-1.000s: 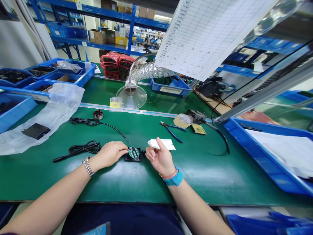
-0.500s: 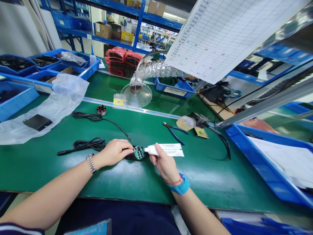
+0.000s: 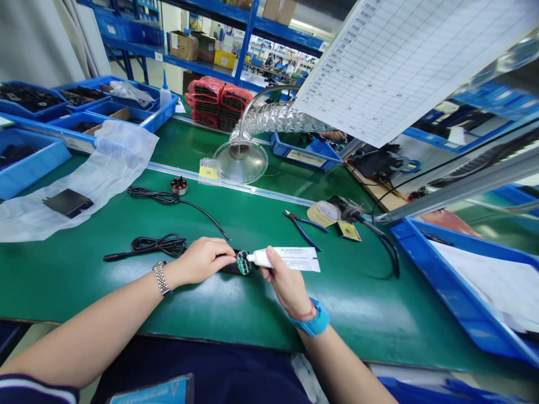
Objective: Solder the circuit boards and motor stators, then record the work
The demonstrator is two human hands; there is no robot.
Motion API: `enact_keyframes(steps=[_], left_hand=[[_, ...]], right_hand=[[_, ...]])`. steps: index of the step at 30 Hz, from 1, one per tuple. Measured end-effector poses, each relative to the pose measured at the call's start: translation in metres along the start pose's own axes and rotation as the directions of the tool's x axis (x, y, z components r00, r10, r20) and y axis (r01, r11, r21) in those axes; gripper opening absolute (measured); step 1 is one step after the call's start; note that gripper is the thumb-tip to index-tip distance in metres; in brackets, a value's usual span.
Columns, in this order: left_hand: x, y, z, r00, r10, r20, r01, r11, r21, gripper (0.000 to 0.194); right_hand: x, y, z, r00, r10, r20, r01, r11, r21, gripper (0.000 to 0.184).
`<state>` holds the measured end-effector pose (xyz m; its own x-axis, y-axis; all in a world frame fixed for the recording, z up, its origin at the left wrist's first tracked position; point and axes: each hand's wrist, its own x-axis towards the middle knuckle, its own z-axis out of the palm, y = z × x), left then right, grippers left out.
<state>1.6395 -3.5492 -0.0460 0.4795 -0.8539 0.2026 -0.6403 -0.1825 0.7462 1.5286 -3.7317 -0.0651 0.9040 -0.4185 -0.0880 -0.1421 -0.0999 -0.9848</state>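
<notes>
Near the front middle of the green bench, my left hand [image 3: 207, 259] pinches the left edge of a small round green circuit board [image 3: 243, 263]. A black part [image 3: 229, 268] lies under or behind the board, partly hidden by my fingers. My right hand [image 3: 284, 280] is closed around a white squeeze tube [image 3: 296, 258], thumb on top. The tube lies level and its nozzle points left, right at the board's face; whether it touches cannot be told. Left of my left hand lies a coiled black cable [image 3: 158, 245].
Blue-handled cutters [image 3: 304, 229] and a tape roll [image 3: 324, 213] lie beyond my right hand. A small motor [image 3: 179, 186] sits by another black cable. Behind stands a clear fume hood [image 3: 240, 163]. Blue bins [image 3: 458, 297] flank both sides; a paper sheet [image 3: 404, 67] hangs upper right.
The circuit board has turned to a steeper tilt and shifted slightly right, closer to the tube's nozzle. My right hand keeps its hold on the tube. The whole view has shifted a little.
</notes>
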Motion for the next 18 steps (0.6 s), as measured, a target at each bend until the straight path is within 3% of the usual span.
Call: enact_keyframes(steps=[9, 18], left_hand=[[0.001, 0.000, 0.002, 1.000, -0.010, 0.020, 0.010, 1.000, 0.004, 0.015], [0.001, 0.000, 0.001, 0.999, -0.023, 0.031, 0.023, 1.000, 0.001, 0.015]], right_hand=[[-0.006, -0.015, -0.003, 0.989, -0.142, -0.030, 0.122, 0.925, -0.361, 0.055], [-0.007, -0.022, 0.000, 0.964, -0.263, 0.029, 0.240, 0.825, -0.511, 0.052]])
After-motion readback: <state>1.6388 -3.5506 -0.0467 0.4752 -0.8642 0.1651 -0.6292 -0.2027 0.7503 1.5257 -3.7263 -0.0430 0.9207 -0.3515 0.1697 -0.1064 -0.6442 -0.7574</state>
